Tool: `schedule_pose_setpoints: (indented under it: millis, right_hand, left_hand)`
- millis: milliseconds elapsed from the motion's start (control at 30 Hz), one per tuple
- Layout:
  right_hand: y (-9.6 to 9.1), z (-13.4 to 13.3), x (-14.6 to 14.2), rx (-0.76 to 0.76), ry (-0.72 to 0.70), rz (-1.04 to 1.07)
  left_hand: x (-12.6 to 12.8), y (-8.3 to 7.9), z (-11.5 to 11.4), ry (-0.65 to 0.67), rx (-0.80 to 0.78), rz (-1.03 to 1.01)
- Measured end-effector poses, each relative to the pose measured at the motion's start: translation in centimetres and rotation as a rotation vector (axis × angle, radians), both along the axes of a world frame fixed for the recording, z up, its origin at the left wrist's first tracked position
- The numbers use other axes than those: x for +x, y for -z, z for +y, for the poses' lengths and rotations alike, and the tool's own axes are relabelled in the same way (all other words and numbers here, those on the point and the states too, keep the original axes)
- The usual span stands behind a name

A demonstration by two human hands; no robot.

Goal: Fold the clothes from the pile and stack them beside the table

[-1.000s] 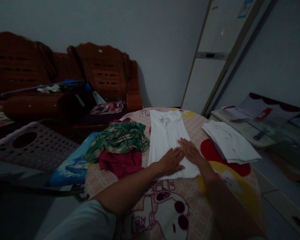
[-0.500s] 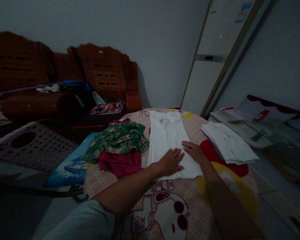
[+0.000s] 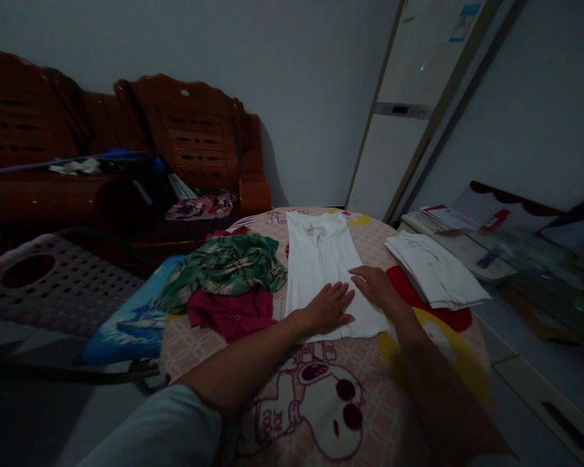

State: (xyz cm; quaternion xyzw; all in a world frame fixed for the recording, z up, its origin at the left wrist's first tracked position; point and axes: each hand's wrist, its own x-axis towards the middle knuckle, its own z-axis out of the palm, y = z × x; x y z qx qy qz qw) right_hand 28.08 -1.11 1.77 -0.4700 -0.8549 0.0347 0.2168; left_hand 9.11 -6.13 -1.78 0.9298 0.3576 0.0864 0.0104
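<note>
A white shirt [image 3: 316, 259] lies spread on the round table, its neckline at the far side and its sides folded into a long strip. My left hand [image 3: 327, 310] rests flat on its lower middle with the fingers stretched out. On the shirt's right side lies my right hand [image 3: 374, 285], fingers extended and slightly bent, holding nothing. To the left sit a crumpled green plaid garment [image 3: 228, 263] and a magenta garment [image 3: 231, 312]. A stack of folded white clothes [image 3: 433, 267] is at the right edge of the table.
The patterned tablecloth [image 3: 272, 421] covers the round table. A woven chair [image 3: 68, 285] with a blue cushion [image 3: 131, 324] stands at the left. Behind are a wooden sofa [image 3: 189, 130] and a tall white air conditioner [image 3: 394, 143]. Papers [image 3: 442, 220] lie on a side cabinet.
The view has shifted slightly. My right hand's fingers are a little more bent; my left hand stays flat on the white shirt.
</note>
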Motion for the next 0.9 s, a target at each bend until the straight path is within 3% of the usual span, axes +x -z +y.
schedule_pose_setpoints:
  millis: [200, 300, 433, 600, 900]
  right_hand:
    - [-1.8, -4.3, -0.6, -0.095, -0.024, -0.173]
    - [-1.4, -7.1, 0.6, -0.113, -0.046, -0.072]
    - [0.1, -9.6, 1.8, -0.128, -0.191, 0.051]
    - [1.6, -10.4, 0.8, -0.016, -0.202, 0.076]
    - [2.4, -10.5, 0.6, 0.106, -0.238, 0.051]
  left_hand:
    - [0.1, 0.1, 0.2, 0.005, -0.004, -0.012]
    - [0.2, 0.1, 0.2, -0.005, -0.012, -0.014]
    - [0.3, 0.1, 0.2, -0.001, 0.002, -0.002]
    - [0.3, 0.3, 0.3, -0.011, 0.007, 0.014]
    - [0.0, 0.2, 0.3, -0.003, -0.033, -0.033]
